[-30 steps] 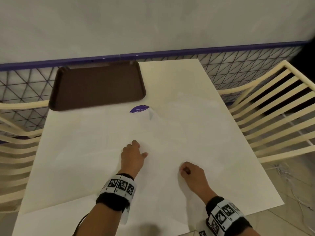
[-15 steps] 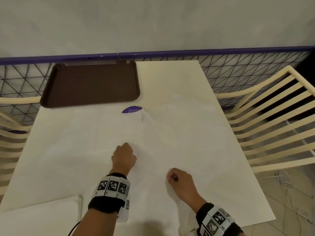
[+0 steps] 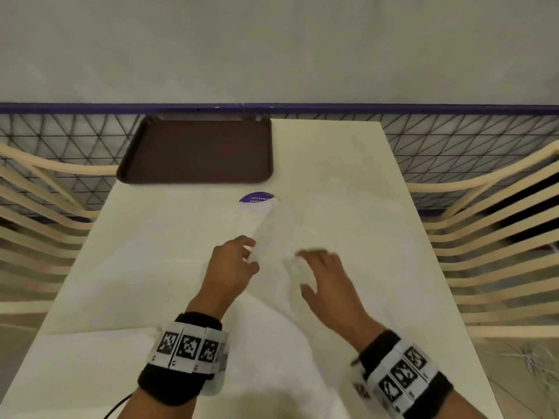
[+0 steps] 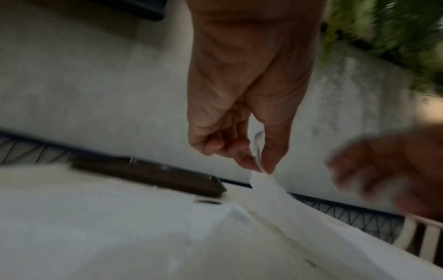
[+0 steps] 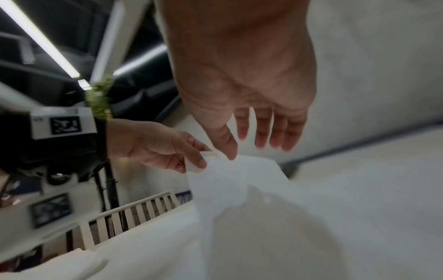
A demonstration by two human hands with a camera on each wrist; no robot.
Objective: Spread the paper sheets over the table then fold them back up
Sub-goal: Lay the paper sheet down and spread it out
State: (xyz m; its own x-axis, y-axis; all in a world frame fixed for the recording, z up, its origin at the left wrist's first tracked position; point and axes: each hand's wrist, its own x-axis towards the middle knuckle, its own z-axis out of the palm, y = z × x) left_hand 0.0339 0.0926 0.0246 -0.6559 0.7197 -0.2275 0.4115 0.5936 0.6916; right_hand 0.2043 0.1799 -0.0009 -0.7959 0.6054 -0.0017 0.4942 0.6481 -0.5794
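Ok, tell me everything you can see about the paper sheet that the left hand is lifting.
The paper sheet is thin, white and slightly translucent, spread on the cream table. The left hand pinches one raised edge between thumb and fingertips, pulling up a soft ridge. The right hand is open above it; contact is unclear.

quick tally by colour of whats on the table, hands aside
white: 2, the paper sheet pinched by the left hand and a second sheet lying flat
brown: 1, the tray
purple: 1, the round sticker
total: 4
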